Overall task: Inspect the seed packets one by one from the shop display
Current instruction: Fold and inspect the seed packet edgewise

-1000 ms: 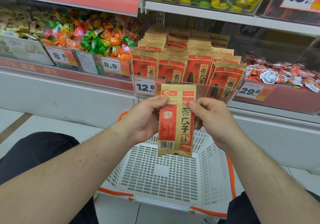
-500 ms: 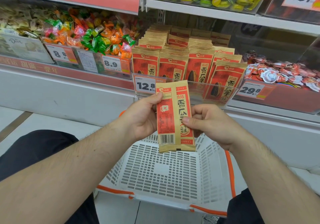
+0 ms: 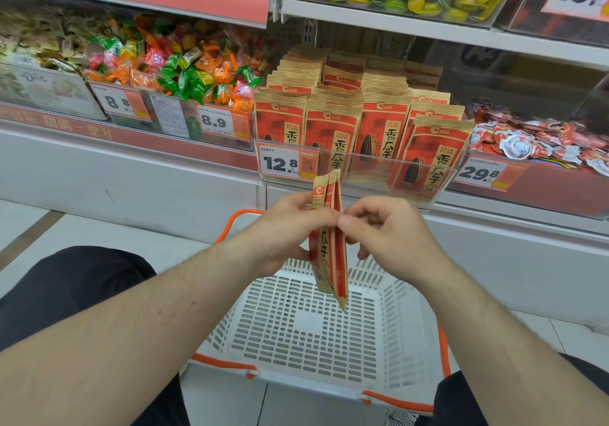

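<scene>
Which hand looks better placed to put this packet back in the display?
Probably left: the left hand grips the edge-on red and tan paper seed packet along its side, while the right hand only pinches it.

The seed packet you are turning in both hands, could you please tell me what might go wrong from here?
1. The seed packet is edge-on, pinched only by the fingertips of the left hand and right hand; it could slip into the white basket below.
2. The packets in the display bin lean forward behind a low clear front, so returning it carelessly may topple them.
</scene>
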